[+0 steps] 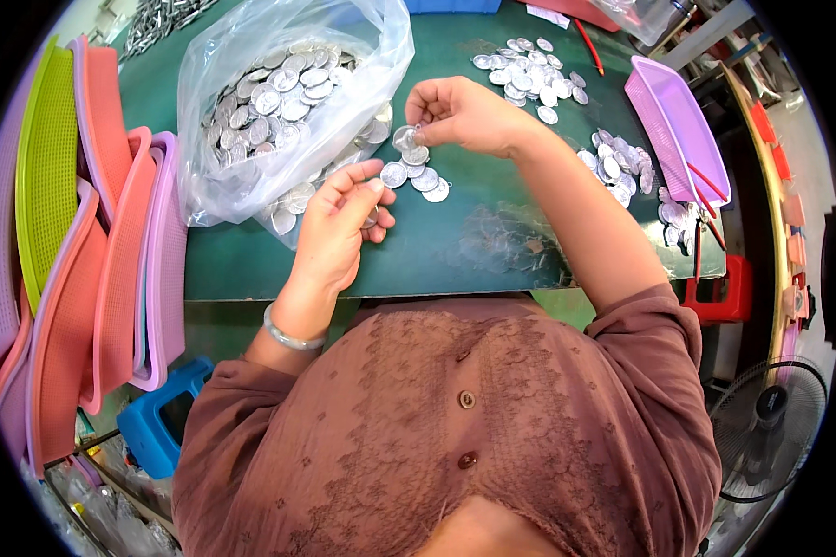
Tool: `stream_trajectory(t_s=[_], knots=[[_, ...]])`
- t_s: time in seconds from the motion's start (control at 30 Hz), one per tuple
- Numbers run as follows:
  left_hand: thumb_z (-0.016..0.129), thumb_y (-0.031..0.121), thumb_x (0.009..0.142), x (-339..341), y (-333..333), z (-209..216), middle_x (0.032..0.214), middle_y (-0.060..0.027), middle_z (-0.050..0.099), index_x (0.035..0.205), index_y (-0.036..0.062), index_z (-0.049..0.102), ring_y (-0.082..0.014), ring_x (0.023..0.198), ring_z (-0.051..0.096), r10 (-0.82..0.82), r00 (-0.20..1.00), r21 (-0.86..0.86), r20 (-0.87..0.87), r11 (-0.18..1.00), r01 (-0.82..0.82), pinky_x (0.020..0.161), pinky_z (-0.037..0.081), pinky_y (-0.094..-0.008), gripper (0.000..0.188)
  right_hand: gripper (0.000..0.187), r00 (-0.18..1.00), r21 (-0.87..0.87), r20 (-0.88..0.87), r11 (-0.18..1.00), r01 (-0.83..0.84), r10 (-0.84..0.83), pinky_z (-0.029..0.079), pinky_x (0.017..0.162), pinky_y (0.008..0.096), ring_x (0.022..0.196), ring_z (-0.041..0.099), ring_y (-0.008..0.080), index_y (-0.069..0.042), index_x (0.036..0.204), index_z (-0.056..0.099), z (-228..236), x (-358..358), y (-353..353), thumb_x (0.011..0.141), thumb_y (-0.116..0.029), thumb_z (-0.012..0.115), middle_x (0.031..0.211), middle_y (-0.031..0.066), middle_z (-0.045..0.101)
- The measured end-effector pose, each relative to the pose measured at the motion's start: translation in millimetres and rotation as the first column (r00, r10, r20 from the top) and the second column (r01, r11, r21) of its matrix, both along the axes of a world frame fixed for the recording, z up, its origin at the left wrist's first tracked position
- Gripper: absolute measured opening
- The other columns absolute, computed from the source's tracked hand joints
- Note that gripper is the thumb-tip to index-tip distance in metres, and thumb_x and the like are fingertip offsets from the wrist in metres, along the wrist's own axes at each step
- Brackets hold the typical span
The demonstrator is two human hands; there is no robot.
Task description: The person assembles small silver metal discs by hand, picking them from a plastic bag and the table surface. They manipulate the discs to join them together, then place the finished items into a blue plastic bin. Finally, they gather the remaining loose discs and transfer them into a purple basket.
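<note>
My right hand point(469, 116) pinches a round silver medallion point(405, 138) between thumb and fingers, above a small cluster of loose medallions point(414, 174) on the green table. To the left and nearer me, my left hand point(336, 223) is closed with its fingers curled; the edge of another silver medallion point(372, 217) shows in them. Beyond the left hand lies a clear plastic bag point(200, 176), its mouth open, with a big heap of medallions point(283, 97) inside. Some of them lie by its near edge.
Separate medallion piles lie at the back point(529, 74) and right point(618, 167) of the table point(418, 260). A purple basket point(669, 121) stands at the right edge with red sticks beside it. Stacked baskets point(111, 232) rise at left. A fan point(769, 427) stands lower right.
</note>
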State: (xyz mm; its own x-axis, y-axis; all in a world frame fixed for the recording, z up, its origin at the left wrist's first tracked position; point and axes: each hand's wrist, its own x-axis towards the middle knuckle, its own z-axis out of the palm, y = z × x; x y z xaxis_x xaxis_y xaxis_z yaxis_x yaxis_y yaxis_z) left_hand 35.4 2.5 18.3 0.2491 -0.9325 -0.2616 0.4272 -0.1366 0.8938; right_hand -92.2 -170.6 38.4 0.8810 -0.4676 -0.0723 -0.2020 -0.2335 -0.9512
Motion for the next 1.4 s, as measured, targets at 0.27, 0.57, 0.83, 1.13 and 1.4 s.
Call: stream_trajectory(t_s=[0.27, 0.57, 0.83, 1.13, 1.4], knots=[[0.053, 0.010, 0.084, -2, -4, -9, 0.077, -0.0061, 0.060, 0.094, 0.0034, 0.057, -0.0090, 0.060, 0.053, -0.027, 0.994, -0.050, -0.109, 0.999, 0.022, 0.049, 0.041, -0.0193, 0.012, 0.021, 0.994, 0.148, 0.013, 0.982, -0.113, 0.113, 0.042, 0.064, 0.0206, 0.069, 0.051, 0.0066, 0.000, 0.095, 0.056, 19, -8, 18, 0.075, -0.007, 0.060, 0.077, 0.0001, 0.057], [0.055, 0.009, 0.083, -5, -2, -10, 0.077, -0.0067, 0.061, 0.091, 0.0042, 0.058, -0.0105, 0.062, 0.056, 0.001, 0.994, -0.047, -0.108, 0.999, -0.006, 0.051, 0.043, -0.0205, 0.010, 0.024, 0.973, -0.746, -0.173, 0.666, -0.026, -0.156, 0.045, 0.073, 0.0357, 0.082, 0.056, 0.0295, -0.006, 0.093, 0.060, -22, -15, -2, 0.070, -0.013, 0.061, 0.088, 0.0127, 0.057], [0.055, 0.009, 0.083, -5, 0, -10, 0.078, -0.0071, 0.061, 0.092, 0.0048, 0.058, -0.0115, 0.063, 0.056, 0.014, 0.994, -0.038, -0.104, 0.999, -0.018, 0.053, 0.044, -0.0211, 0.010, 0.025, 0.936, -0.634, -0.311, 0.770, -0.074, -0.167, 0.045, 0.074, 0.0325, 0.085, 0.054, 0.0240, -0.005, 0.091, 0.056, -16, -9, -7, 0.068, -0.007, 0.064, 0.091, 0.0112, 0.053], [0.056, 0.009, 0.082, -2, 1, -9, 0.080, -0.0086, 0.061, 0.092, 0.0049, 0.058, -0.0137, 0.065, 0.057, 0.020, 0.981, 0.004, -0.195, 1.000, -0.019, 0.055, 0.045, -0.0227, 0.011, 0.027, 0.929, -0.597, -0.339, 0.797, -0.091, -0.148, 0.044, 0.071, 0.0323, 0.080, 0.054, 0.0230, -0.001, 0.089, 0.055, -13, -6, -10, 0.065, -0.008, 0.066, 0.084, 0.0115, 0.055], [0.055, 0.010, 0.083, -4, 1, -9, 0.081, -0.0073, 0.060, 0.093, 0.0051, 0.057, -0.0131, 0.067, 0.056, -0.013, 0.973, -0.007, -0.231, 1.000, 0.012, 0.057, 0.045, -0.0221, 0.011, 0.018, 0.962, -0.429, -0.159, 0.893, 0.134, -0.221, 0.044, 0.060, 0.0288, 0.066, 0.054, 0.0180, 0.000, 0.083, 0.055, -17, -15, -3, 0.067, -0.004, 0.061, 0.073, 0.0099, 0.057]])
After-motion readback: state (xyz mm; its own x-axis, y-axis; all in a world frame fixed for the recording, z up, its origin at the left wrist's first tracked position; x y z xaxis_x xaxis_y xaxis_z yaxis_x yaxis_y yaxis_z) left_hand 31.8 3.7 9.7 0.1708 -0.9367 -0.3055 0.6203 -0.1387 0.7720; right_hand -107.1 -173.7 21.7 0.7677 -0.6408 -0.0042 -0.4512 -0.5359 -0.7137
